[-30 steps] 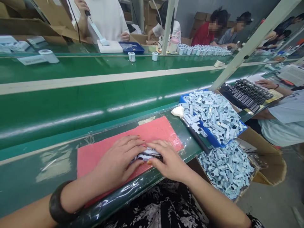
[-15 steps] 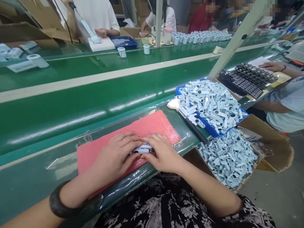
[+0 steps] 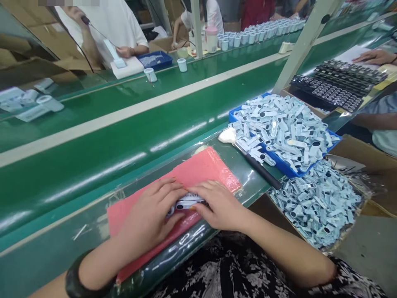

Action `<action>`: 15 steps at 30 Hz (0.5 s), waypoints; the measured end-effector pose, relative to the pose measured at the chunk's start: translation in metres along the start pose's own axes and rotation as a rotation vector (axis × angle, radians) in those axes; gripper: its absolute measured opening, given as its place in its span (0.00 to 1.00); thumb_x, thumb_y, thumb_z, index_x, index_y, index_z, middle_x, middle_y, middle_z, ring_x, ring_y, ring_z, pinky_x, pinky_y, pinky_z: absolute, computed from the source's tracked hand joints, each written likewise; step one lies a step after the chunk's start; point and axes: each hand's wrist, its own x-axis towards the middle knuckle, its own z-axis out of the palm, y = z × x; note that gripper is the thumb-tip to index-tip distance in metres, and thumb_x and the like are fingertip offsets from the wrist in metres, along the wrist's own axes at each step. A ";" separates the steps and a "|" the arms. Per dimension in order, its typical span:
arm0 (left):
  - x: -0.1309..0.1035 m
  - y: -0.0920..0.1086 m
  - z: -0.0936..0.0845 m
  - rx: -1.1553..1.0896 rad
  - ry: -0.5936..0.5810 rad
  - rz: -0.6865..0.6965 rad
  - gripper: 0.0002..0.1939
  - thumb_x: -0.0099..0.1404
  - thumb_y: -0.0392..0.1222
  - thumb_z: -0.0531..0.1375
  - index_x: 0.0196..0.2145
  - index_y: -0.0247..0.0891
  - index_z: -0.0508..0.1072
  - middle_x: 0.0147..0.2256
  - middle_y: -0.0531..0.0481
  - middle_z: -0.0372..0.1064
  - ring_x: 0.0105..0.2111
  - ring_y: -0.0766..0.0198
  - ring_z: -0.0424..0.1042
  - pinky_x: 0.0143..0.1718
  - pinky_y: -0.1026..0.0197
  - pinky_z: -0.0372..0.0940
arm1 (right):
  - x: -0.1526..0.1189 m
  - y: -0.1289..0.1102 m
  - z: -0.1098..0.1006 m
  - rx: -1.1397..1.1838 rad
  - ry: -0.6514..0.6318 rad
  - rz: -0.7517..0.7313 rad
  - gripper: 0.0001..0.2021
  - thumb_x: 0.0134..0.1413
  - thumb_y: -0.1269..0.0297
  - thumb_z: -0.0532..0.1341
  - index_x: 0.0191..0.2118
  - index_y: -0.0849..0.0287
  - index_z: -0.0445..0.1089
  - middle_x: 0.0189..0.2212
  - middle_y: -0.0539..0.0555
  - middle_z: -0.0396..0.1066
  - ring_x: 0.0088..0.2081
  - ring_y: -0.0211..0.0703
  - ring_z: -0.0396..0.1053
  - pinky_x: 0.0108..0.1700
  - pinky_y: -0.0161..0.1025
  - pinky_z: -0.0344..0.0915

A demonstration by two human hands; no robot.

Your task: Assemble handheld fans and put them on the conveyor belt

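A small light-blue plastic part with dark lettering and a black oval at one end lies on a pink mat. My left hand curls round its left end, thumb on the near side. The right end is pinched between the thumb and fingers of my right hand. Both ends are partly hidden by my fingers. A brush-like tool with a black handle and a white wrapped head rests to the right of the mat.
A blue tray heaped with similar light-blue pieces stands at the right, above a cardboard box of more pieces. A green conveyor belt runs beyond the mat. Across it, a person works with a corded tool.
My left thumb has drawn back from the part, and more of its black-oval end shows. My right hand keeps its grip. The whole view has shifted slightly.
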 end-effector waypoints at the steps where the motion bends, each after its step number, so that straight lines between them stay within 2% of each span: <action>1: -0.001 -0.001 0.000 0.047 0.011 0.013 0.15 0.73 0.42 0.59 0.54 0.35 0.69 0.50 0.39 0.72 0.54 0.45 0.67 0.55 0.40 0.67 | -0.001 0.001 0.001 0.040 0.041 -0.001 0.18 0.67 0.65 0.61 0.60 0.59 0.68 0.54 0.58 0.72 0.53 0.52 0.69 0.58 0.52 0.64; 4: 0.005 -0.018 -0.004 0.151 0.008 0.052 0.12 0.71 0.33 0.54 0.50 0.38 0.71 0.47 0.41 0.73 0.49 0.45 0.70 0.50 0.41 0.67 | -0.001 0.004 0.008 0.216 0.277 -0.014 0.20 0.66 0.64 0.61 0.61 0.57 0.66 0.58 0.58 0.69 0.59 0.50 0.66 0.62 0.50 0.64; 7: 0.033 -0.063 -0.017 0.237 -0.001 0.092 0.16 0.70 0.31 0.51 0.48 0.42 0.73 0.48 0.41 0.73 0.52 0.44 0.70 0.50 0.41 0.68 | 0.000 0.006 0.012 0.343 0.495 -0.020 0.19 0.68 0.62 0.59 0.62 0.54 0.66 0.58 0.57 0.67 0.60 0.47 0.65 0.62 0.47 0.64; 9: 0.061 -0.105 -0.029 0.352 0.039 0.089 0.16 0.70 0.33 0.50 0.47 0.41 0.75 0.52 0.38 0.71 0.56 0.38 0.68 0.52 0.36 0.68 | 0.001 0.005 0.013 0.344 0.536 -0.018 0.18 0.68 0.62 0.60 0.60 0.53 0.67 0.56 0.57 0.69 0.58 0.47 0.67 0.61 0.46 0.65; 11: 0.093 -0.147 -0.036 0.459 0.065 0.027 0.14 0.70 0.37 0.52 0.44 0.36 0.77 0.56 0.32 0.67 0.60 0.30 0.64 0.55 0.31 0.65 | 0.003 0.004 0.016 0.301 0.517 -0.029 0.17 0.66 0.61 0.61 0.58 0.54 0.68 0.53 0.57 0.71 0.55 0.48 0.69 0.58 0.47 0.67; 13: 0.123 -0.182 -0.036 0.505 0.107 -0.035 0.18 0.71 0.35 0.47 0.42 0.32 0.77 0.58 0.28 0.64 0.64 0.24 0.58 0.57 0.26 0.62 | 0.006 0.006 0.021 0.239 0.503 -0.042 0.17 0.64 0.60 0.62 0.56 0.55 0.70 0.50 0.57 0.74 0.51 0.48 0.72 0.54 0.46 0.70; 15: 0.145 -0.206 -0.029 0.503 0.112 -0.088 0.24 0.72 0.32 0.41 0.43 0.30 0.77 0.58 0.28 0.65 0.65 0.22 0.56 0.56 0.22 0.60 | 0.010 0.012 0.027 0.183 0.495 -0.031 0.16 0.62 0.59 0.61 0.54 0.56 0.71 0.47 0.56 0.76 0.47 0.48 0.73 0.51 0.45 0.71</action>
